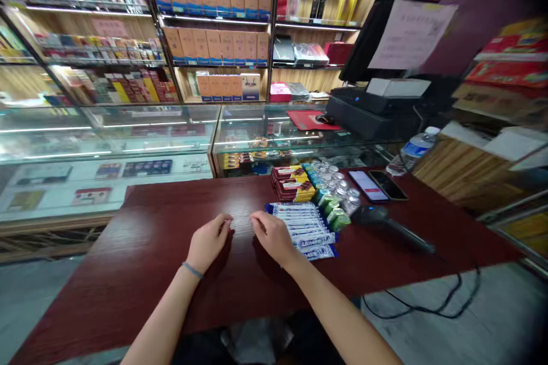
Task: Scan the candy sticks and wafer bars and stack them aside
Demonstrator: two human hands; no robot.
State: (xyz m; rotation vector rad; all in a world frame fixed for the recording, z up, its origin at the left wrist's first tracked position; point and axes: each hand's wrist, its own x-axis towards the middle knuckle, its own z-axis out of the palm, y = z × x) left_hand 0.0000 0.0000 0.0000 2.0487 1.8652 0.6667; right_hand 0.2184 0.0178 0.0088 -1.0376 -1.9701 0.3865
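Observation:
My left hand (208,244) rests on the dark red tabletop (141,251), its fingers curled together and nothing visible in them. Facing it across a small gap is my right hand (274,238), also loosely closed with nothing showing in its grip. Just right of that hand lies a row of blue-and-white packets (305,221), partly covered by the wrist. Behind the packets stand stacked red-and-yellow boxes (295,183). Beside them are small green packs (334,212) and rows of clear containers with silvery tops (336,179).
A handheld scanner (396,228) with a black cable lies at the right. Two phones (372,185) and a water bottle (413,151) are behind it. Glass display counters (171,131) border the table's far side, with a monitor (368,40) and stocked shelves beyond.

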